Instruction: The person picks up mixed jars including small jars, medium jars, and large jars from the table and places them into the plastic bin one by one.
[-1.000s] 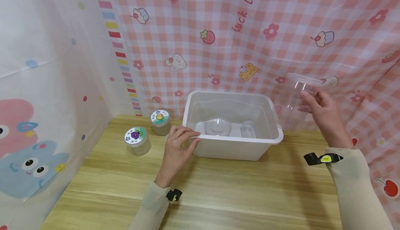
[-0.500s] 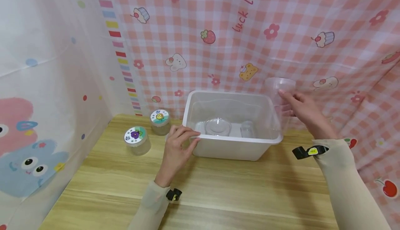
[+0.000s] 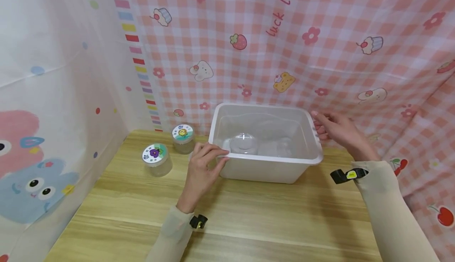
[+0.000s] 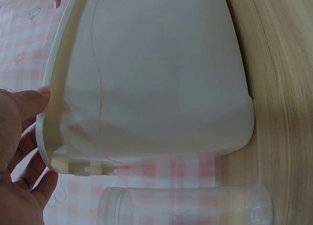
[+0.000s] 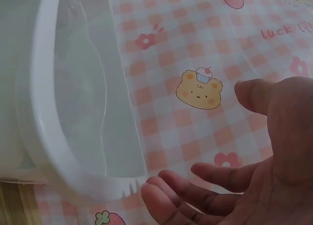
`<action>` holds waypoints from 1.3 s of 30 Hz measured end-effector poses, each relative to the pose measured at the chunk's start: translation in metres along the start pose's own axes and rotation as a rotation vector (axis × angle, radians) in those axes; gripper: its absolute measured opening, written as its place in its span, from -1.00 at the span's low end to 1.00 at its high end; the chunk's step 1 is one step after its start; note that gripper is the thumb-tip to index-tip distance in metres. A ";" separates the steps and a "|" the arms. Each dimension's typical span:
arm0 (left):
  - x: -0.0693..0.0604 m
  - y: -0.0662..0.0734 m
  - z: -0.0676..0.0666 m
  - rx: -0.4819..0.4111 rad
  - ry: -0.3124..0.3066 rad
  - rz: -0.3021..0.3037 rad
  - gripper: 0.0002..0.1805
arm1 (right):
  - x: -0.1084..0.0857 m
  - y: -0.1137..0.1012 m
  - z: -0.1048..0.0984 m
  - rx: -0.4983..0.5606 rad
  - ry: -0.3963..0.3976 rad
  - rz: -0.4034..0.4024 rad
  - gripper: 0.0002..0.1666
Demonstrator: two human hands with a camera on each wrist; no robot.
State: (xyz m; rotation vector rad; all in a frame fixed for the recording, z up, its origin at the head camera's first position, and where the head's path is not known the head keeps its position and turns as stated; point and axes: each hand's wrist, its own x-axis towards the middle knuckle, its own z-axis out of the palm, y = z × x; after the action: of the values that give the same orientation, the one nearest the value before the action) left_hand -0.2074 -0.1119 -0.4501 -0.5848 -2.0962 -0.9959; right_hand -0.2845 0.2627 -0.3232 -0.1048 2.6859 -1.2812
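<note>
- Left hand [image 3: 203,170] pinched the front-left corner of the rim [image 3: 273,159] between thumb and fingers, probably to keep the light tub [image 3: 261,171] from sliding.
- Right hand [image 3: 339,131] was spread with loosely bent fingers, nothing in it; fingertips sat right at the tub's right end, contact unclear. Thumb side up and palm toward the tub, likely because the hand worked over that edge.
- Tub stood upright on the table [image 3: 249,222] with its long side to the person, which seemed to put the opening within reach of both hands.
- Inside, a clear bowl [image 3: 243,145] rested on the floor near the left end; right of it was a blurred clear piece [image 3: 282,147], shape not readable.
- Left of the tub, two lidded jars stood upright: purple-flower jar [image 3: 158,161] nearer the person, yellow-flower jar [image 3: 183,140] farther back, presumably set aside to stay out of the way.
- Checked cloth [image 3: 213,29] hung behind; white cloth [image 3: 60,84] hung on the left, likely as screens.
</note>
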 end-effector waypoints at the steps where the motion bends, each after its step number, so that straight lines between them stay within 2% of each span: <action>1: 0.000 0.000 0.000 0.000 0.000 0.001 -0.86 | -0.001 0.001 0.000 -0.011 0.002 -0.014 -0.01; 9: 0.000 0.000 0.000 -0.001 -0.006 -0.009 -0.87 | -0.021 0.003 0.008 -0.125 0.058 -0.167 -0.16; 16: -0.001 0.000 -0.001 0.000 0.006 0.001 -0.85 | -0.030 0.003 0.023 -0.126 0.126 -0.236 -0.13; 22: -0.001 -0.001 0.000 -0.010 -0.002 0.000 -0.86 | -0.040 0.004 0.036 -0.152 0.245 -0.361 -0.18; 26: 0.000 0.000 0.000 -0.010 -0.009 -0.005 -0.86 | -0.045 0.009 0.047 -0.216 0.313 -0.445 -0.15; 29: 0.000 0.000 0.000 -0.007 -0.005 0.001 -0.86 | -0.049 0.013 0.054 -0.255 0.350 -0.501 -0.12; 34: 0.000 0.001 0.000 -0.006 0.000 0.000 -0.84 | -0.054 0.020 0.063 -0.259 0.398 -0.602 -0.09; 39: 0.000 0.002 0.000 -0.013 -0.001 -0.005 -0.85 | -0.058 0.028 0.071 -0.264 0.446 -0.659 -0.12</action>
State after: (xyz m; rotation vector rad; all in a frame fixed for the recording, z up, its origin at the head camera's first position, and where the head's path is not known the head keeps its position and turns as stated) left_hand -0.2059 -0.1109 -0.4487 -0.5870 -2.0946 -1.0129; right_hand -0.2146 0.2341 -0.3820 -0.9025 3.3567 -1.1805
